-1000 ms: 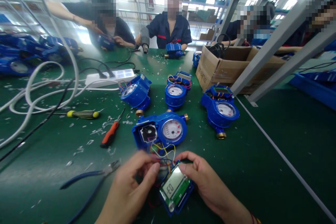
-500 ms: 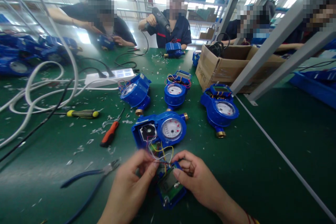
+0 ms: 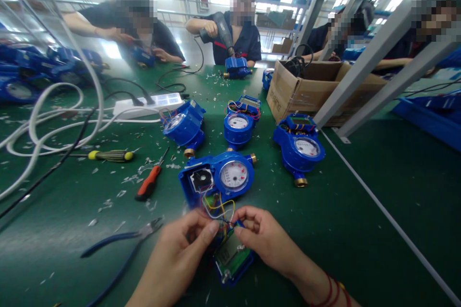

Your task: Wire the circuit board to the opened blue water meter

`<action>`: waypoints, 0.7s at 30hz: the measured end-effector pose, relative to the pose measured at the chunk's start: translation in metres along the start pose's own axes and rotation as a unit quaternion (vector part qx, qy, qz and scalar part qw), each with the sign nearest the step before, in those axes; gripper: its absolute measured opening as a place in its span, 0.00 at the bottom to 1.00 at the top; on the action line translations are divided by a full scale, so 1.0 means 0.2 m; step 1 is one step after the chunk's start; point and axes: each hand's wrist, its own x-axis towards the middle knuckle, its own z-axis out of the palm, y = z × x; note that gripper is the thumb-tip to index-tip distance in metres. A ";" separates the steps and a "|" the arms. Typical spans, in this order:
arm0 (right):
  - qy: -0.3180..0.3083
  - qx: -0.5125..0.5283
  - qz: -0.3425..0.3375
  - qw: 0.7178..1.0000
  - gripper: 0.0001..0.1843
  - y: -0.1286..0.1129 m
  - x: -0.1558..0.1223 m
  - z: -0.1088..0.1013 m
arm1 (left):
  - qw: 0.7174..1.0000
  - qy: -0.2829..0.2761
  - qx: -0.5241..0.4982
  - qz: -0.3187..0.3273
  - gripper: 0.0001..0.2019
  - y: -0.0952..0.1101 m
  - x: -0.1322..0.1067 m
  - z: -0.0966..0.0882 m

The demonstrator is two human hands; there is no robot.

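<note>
An opened blue water meter (image 3: pixel 223 177) lies on the green table in front of me, its dial up and a black part showing in its left compartment. Coloured wires (image 3: pixel 216 206) run from it to a blue display module (image 3: pixel 232 259) with a green circuit board. My left hand (image 3: pixel 176 259) pinches the module's left side and the wires. My right hand (image 3: pixel 264 240) grips its upper right corner with curled fingers.
Three more blue meters (image 3: pixel 183 127) (image 3: pixel 237 127) (image 3: pixel 299 146) stand behind. Blue-handled pliers (image 3: pixel 118 240), an orange screwdriver (image 3: pixel 147 184) and a yellow one (image 3: pixel 110 155) lie left, with white cables (image 3: pixel 54 124) and a power strip (image 3: pixel 151 104). A cardboard box (image 3: pixel 309 91) sits right. Several people work across the table.
The display module has tilted away, so its screen no longer faces me. Both hands have closed in over its top. The person opposite lifted a power tool onto a meter.
</note>
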 end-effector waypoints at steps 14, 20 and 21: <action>0.023 -0.038 -0.009 0.999 0.07 -0.01 0.02 0.01 | 0.987 0.155 0.034 -0.020 0.22 -0.05 -0.01 0.09; 0.040 -0.015 -0.019 0.999 0.07 0.02 0.02 0.00 | 0.979 0.193 -0.035 -0.056 0.22 -0.07 -0.08 0.11; 0.040 -0.011 -0.020 0.999 0.07 0.02 0.02 0.00 | 0.973 0.218 -0.040 -0.063 0.22 -0.09 -0.11 0.10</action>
